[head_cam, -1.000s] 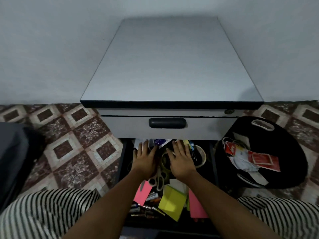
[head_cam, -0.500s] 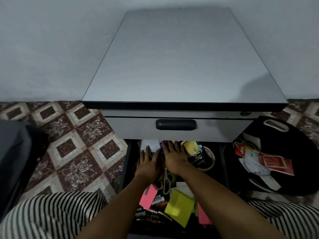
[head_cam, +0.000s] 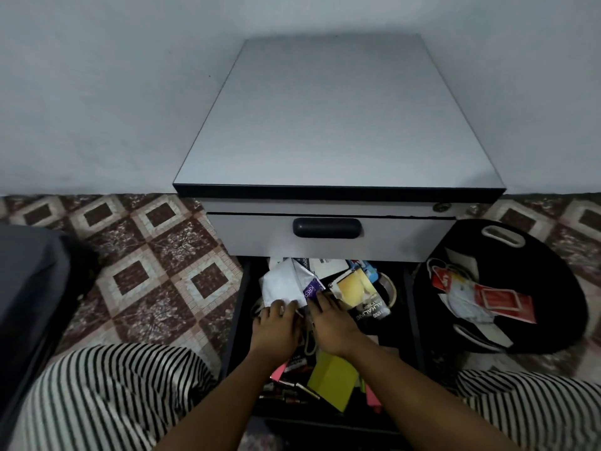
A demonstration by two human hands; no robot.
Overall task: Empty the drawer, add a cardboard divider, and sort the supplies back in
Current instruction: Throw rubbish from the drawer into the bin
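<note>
Emptying the drawer [head_cam: 410,307]: right hand [head_cam: 331,325] flat on packets [head_cam: 310,289], grip released; left hand [head_cam: 276,327], we cannot tell. Next, we scoop them out.

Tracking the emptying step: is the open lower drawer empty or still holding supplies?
Still holding supplies: the lower drawer contains white papers, a battery pack, a tape roll and yellow sticky notes.

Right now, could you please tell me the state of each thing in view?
Top drawer: shut.
Lower drawer: pulled open, full of supplies.
Black bag: open, holding papers.
Left hand: open, fingers resting on white paper.
Right hand: open, flat on a purple packet.
</note>
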